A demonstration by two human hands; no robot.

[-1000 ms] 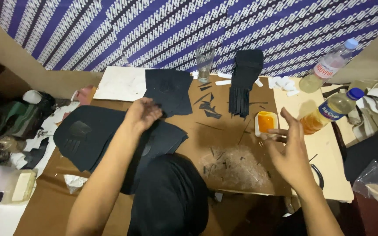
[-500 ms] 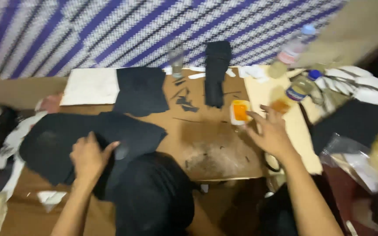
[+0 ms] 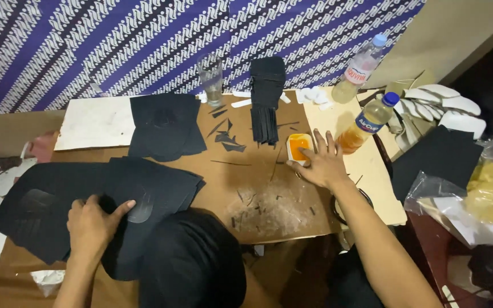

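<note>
view from above a brown bench [image 3: 229,177]. left hand [image 3: 91,225] rests flat on a pile of black sheets [image 3: 87,194] at the bench's left edge, fingers spread narrow, thumb out, gripping nothing. right hand [image 3: 320,162] lies at centre-right w/ fingers splayed wide, fingertips touching a small white tub of orange paste [image 3: 299,146]. just right of it stands a plastic bottle w/ blue cap [image 3: 369,122]. behind the tub, a stack of black strips [image 3: 266,100] & a clear glass [image 3: 210,77].
</note>
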